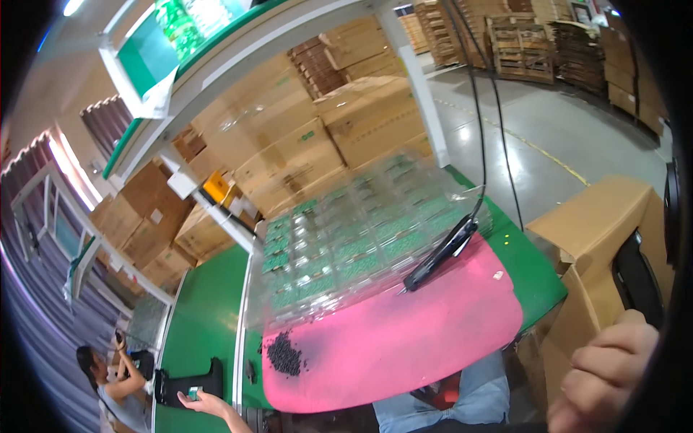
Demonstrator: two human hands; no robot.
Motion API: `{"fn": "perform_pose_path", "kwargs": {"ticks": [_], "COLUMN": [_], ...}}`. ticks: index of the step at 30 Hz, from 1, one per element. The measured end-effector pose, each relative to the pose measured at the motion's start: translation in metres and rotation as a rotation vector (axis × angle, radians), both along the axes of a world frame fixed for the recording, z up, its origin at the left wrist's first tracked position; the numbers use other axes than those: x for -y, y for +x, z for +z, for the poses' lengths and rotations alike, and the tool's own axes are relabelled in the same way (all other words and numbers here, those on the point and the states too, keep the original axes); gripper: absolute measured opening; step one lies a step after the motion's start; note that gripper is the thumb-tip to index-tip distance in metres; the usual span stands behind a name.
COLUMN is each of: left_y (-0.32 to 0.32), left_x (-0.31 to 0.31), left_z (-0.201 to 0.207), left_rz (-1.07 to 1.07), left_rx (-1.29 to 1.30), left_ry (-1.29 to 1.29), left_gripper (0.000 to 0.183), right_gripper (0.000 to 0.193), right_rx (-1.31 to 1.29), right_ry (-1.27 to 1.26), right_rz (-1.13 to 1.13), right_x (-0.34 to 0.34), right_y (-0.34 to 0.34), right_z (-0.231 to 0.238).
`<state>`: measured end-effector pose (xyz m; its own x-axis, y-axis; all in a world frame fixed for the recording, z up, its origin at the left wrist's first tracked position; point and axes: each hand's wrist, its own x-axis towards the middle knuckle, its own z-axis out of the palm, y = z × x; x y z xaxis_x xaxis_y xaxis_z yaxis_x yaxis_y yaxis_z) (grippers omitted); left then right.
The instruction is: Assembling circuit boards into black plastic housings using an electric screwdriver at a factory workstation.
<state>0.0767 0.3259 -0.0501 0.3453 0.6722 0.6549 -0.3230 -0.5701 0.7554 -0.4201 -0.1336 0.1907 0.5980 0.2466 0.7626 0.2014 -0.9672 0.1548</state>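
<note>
My left hand (208, 404) reaches over the green bench at the lower left. Its fingers are closed on a small green circuit board (193, 392). Just beyond those fingers lies a black plastic housing (189, 382). At the lower right, my right hand (610, 372) is raised with its fingers curled in, and whatever they may hold is hidden. Beside it an opened cardboard box (592, 216) contains black plastic parts (639, 278). A black electric screwdriver (440, 254) rests on a pink mat (426, 325), apart from both hands.
Small black screws (285, 355) lie heaped on the mat's left. Behind it, stacked clear plastic trays (346, 270) hold green circuit boards. A white-framed shelf (245, 47) rises above, and dark cables (480, 108) hang down. Another person (119, 382) is at the far left.
</note>
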Motion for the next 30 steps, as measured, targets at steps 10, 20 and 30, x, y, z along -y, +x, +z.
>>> {"fn": "perform_pose_path", "kwargs": {"ticks": [10, 20, 30], "left_y": [-0.043, -0.066, -0.034], "left_x": [0.147, 0.247, 0.328], "left_z": [0.064, 0.096, 0.054], "left_rz": [-0.642, -0.717, -1.415], "left_rx": [0.446, 0.492, 0.276], "left_ry": [0.875, 1.266, 1.011], "left_gripper": [0.035, 0.034, 0.029], "right_gripper": [0.064, 0.044, 0.043], "right_rx": [-0.192, -0.527, -0.033], "right_ry": [0.543, 0.850, 0.842], "right_rz": [-1.833, -1.986, -1.795], "right_x": [0.258, 0.228, 0.194], "right_y": [-0.241, -0.310, -0.302], "right_z": [-0.241, -0.377, -0.198]}}
